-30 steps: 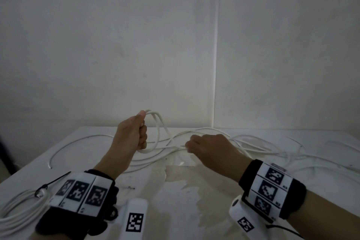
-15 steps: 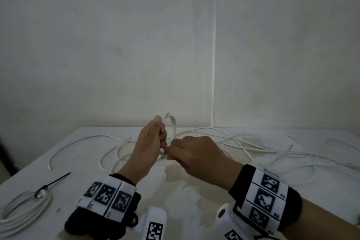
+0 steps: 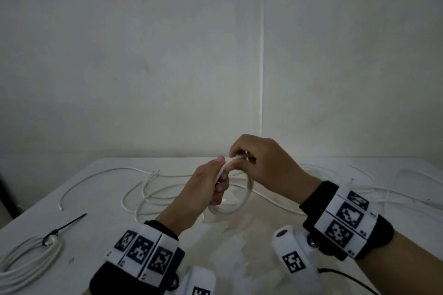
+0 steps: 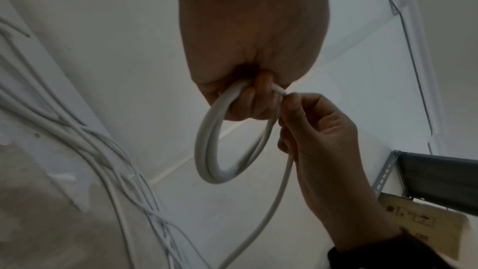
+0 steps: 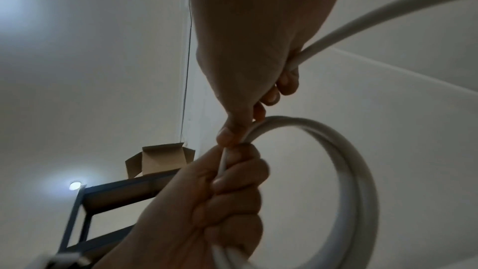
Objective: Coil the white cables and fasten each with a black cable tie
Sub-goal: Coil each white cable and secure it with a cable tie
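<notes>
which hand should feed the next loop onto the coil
Right. The left hand grips the small coil at its top, so it is taken. The right hand pinches the free cable trailing to the table and can bring round another turn.

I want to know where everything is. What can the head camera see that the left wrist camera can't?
Only the head view shows the finished coil tied with a black cable tie, at the table's near left.

Only the left wrist view shows a dark metal shelf.

Both show the left hand gripping the small cable loop, the right hand pinching its strand, and loose cables.
</notes>
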